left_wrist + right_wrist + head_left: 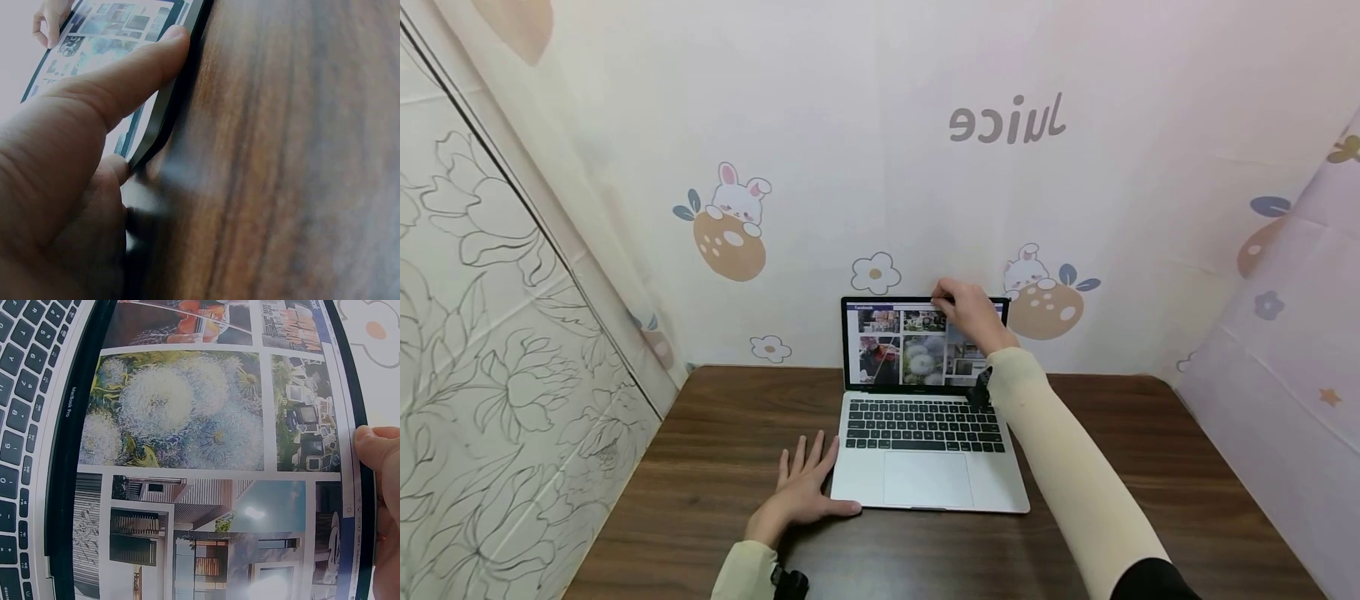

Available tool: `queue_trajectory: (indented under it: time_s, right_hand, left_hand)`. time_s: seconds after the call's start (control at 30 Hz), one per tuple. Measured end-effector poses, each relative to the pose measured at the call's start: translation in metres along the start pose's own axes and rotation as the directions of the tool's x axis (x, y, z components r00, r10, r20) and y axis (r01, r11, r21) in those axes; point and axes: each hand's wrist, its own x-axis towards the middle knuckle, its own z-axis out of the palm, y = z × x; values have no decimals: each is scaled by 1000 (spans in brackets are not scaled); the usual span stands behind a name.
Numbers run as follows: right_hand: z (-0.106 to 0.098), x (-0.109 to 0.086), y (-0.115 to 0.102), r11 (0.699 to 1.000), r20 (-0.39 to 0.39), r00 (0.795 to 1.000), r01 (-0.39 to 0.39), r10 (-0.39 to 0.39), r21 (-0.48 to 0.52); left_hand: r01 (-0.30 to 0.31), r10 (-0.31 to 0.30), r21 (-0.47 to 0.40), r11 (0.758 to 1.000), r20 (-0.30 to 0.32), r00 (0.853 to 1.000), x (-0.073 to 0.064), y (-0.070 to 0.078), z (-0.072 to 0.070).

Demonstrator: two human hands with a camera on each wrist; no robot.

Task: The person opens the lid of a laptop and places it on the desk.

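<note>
A silver laptop [928, 478] stands unfolded on the brown wooden table, its lit screen [880, 358] showing a page of pictures. At the top edge of the lid, my right hand [973, 317] pinches the rim between thumb and fingers; in the right wrist view the thumb [374, 447] lies on the black bezel. My left hand [801, 496] rests on the table at the laptop's left side with fingers spread. Its thumb [140, 72] reaches over the front left corner of the base. The right forearm covers part of the screen's right side.
The wooden table [730, 433] extends to both sides of the laptop. Behind it hangs a pale printed curtain [820, 167] with rabbits and flowers, close to the back of the lid. A white panel with flower line drawings [512, 375] stands at the left.
</note>
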Motion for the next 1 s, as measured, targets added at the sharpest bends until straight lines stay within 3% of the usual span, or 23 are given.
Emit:
queue_trajectory:
  time_s: [0.53, 0.7, 0.83, 1.0]
  right_hand:
    - [-8, -2, 3, 999, 32, 998, 51, -51, -13]
    - [-12, -6, 6, 993, 44, 995, 92, -89, -75]
    - [-12, -14, 8, 961, 3, 979, 203, -206, -190]
    - [-15, -37, 15, 886, -82, 925, 328, -372, -327]
  left_hand:
    - [-19, 19, -4, 1000, -16, 1000, 6, 5, -4]
    - [-38, 38, 9, 999, -18, 999, 12, 4, -3]
    - [-47, 47, 22, 999, -22, 999, 12, 2, -3]
    - [-54, 56, 59, 997, -28, 998, 4, 5, -16]
